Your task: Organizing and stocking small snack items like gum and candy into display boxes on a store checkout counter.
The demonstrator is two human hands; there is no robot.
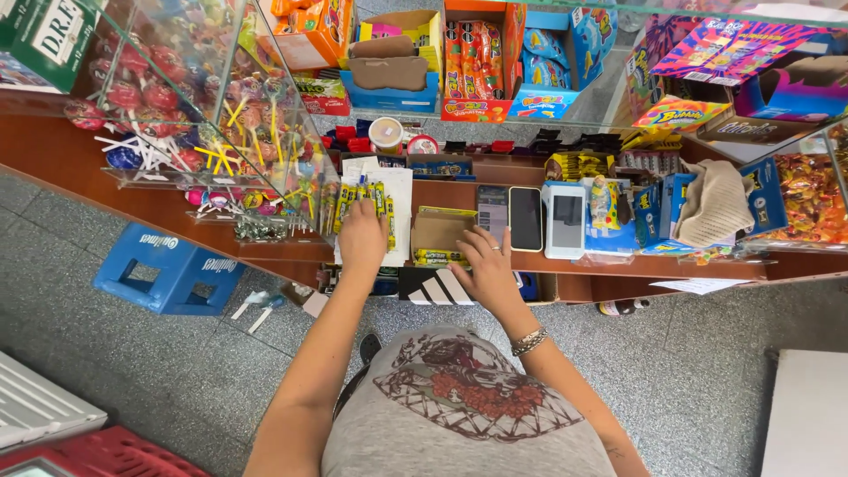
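Observation:
My left hand [362, 237] rests palm down on a row of yellow candy sticks [358, 199] laid on white paper [396, 212] on the wooden counter [609, 263]. My right hand [484, 261] lies at the edge of a small open cardboard box [439, 231] with yellow packs along its front, fingers spread and reaching toward a calculator [492, 210]. A ring and a bead bracelet are on that hand and wrist. Neither hand visibly grips anything.
A dark phone [526, 218] and a white card terminal [565, 221] lie right of the calculator. Clear bins of lollipops [221, 115] stand at left, boxed sweets [477, 71] behind. A blue crate [168, 269] and a red basket [88, 455] sit on the floor.

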